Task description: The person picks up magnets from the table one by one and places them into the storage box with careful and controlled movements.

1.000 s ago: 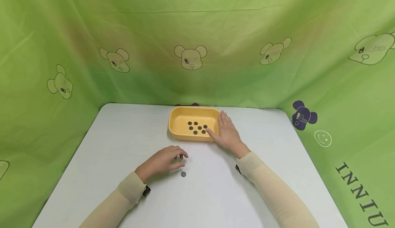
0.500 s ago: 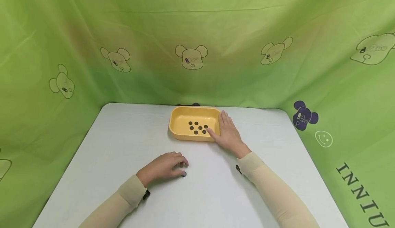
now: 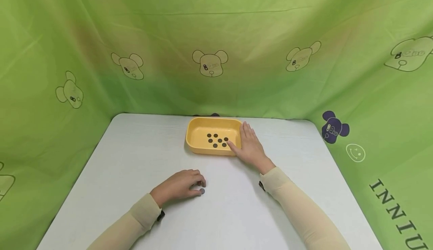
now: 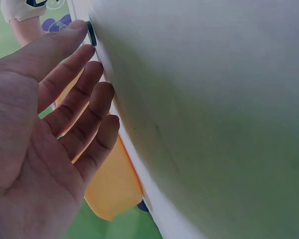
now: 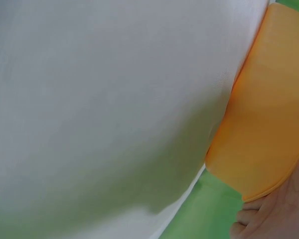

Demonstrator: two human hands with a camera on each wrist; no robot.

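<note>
My left hand (image 3: 180,184) is low over the white table, fingers loosely bent. Its thumb tip meets the edge of a small dark grey disc (image 3: 202,191) on the table; the index fingertip is close by, with a gap in the head view. From the left wrist, the disc (image 4: 91,34) shows edge-on beside the thumb tip. My right hand (image 3: 250,148) rests along the right end of a yellow tray (image 3: 213,151), fingers straight, thumb reaching over the front rim. In the right wrist view its fingers (image 5: 249,216) partly show below the tray's wall (image 5: 264,109).
Several dark discs (image 3: 215,145) lie spread on the tray's floor, toward its right half. The tray stands near the back edge of the white table (image 3: 142,141). A green curtain (image 3: 216,24) with bear prints hangs behind and at both sides.
The left hand has come down and slightly toward me, bringing its thumb to the loose disc, which has hardly moved. My right hand and the tray stay in place.
</note>
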